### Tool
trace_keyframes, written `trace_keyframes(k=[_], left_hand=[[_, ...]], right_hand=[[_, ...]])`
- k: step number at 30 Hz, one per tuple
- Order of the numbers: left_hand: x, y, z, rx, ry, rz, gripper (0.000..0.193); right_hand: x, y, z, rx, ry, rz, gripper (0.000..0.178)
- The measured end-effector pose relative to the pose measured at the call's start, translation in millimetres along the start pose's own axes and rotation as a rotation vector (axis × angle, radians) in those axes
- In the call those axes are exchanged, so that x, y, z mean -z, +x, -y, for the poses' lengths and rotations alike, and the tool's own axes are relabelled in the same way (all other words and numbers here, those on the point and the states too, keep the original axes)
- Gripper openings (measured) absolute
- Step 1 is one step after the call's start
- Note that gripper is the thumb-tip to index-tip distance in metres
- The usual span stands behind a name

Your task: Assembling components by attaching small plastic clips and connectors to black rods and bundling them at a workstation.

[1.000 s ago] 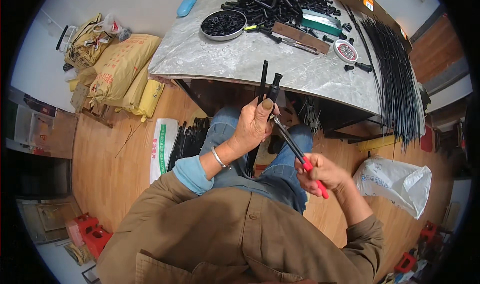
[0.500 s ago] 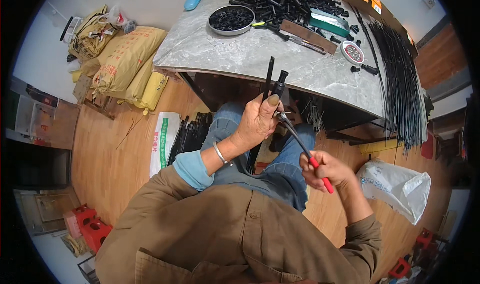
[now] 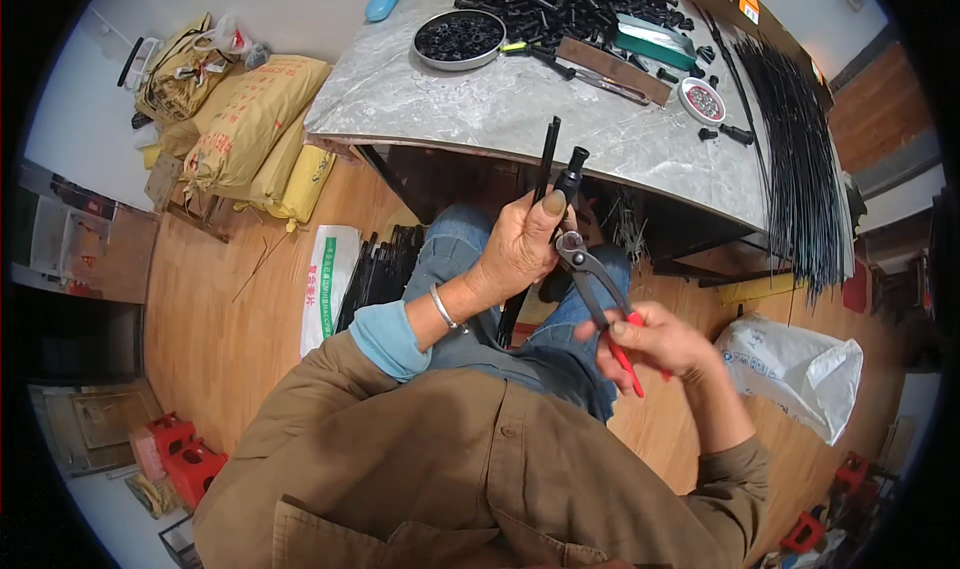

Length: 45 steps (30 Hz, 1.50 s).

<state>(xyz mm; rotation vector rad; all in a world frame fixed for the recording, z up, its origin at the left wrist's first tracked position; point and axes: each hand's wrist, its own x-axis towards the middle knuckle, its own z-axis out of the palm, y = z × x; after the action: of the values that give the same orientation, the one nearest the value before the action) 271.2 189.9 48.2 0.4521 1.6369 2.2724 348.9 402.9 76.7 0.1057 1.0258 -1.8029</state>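
Observation:
My left hand [image 3: 522,237] is closed around black rods [image 3: 549,154] that stand up out of the fist, together with a black tubular fitting [image 3: 571,174]. The thumb presses against the fitting's side. In my right hand [image 3: 652,341] is a pair of pliers [image 3: 590,269] with red grips and dark metal arms. The pliers' rounded jaws point up and left, close beside the left hand's fingers. Their handles are spread apart. Whether the jaws touch anything behind the fingers, I cannot tell.
On the grey marbled table [image 3: 400,104] are a heap of black fittings [image 3: 570,4], a round dish of small black parts [image 3: 461,39], a green box [image 3: 656,42] and long black rods [image 3: 787,149]. Sacks [image 3: 250,129] lie at left; a white bag [image 3: 795,374] lies at right.
The pliers have turned and their handles have spread, with the right hand's grip loosened. The left hand, rods and fitting have shifted slightly right and tilted.

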Motion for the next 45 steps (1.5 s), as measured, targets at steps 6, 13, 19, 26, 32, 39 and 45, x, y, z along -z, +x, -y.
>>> trace_keyframes(k=[6, 13, 19, 26, 32, 39, 45], left_hand=[[5, -1, 0, 0.065, -0.046, 0.005, 0.054], [8, 0, 2, 0.053, -0.048, 0.035, 0.055], [10, 0, -7, 0.133, -0.004, 0.054, 0.066], [3, 1, -4, 0.135, 0.004, 0.021, 0.062], [10, 2, -5, 0.133, -0.045, 0.015, 0.057], [23, 6, 4, 0.078, -0.089, 0.026, 0.062], [24, 9, 3, 0.159, -0.119, 0.069, 0.060]], right_hand=[[-8, -7, 19, -0.004, -0.335, -0.112, 0.039], [-38, 7, -10, -0.044, 0.038, -0.157, 0.034], [-24, -6, 19, -0.130, -0.319, -0.239, 0.033], [-55, -18, 64, -0.335, -0.926, -0.511, 0.028], [-56, -7, 50, -0.022, -1.660, -0.718, 0.022], [-31, -5, 18, 0.367, -1.402, -0.966, 0.028], [-28, -2, 33, 0.751, -1.717, -1.107, 0.044]])
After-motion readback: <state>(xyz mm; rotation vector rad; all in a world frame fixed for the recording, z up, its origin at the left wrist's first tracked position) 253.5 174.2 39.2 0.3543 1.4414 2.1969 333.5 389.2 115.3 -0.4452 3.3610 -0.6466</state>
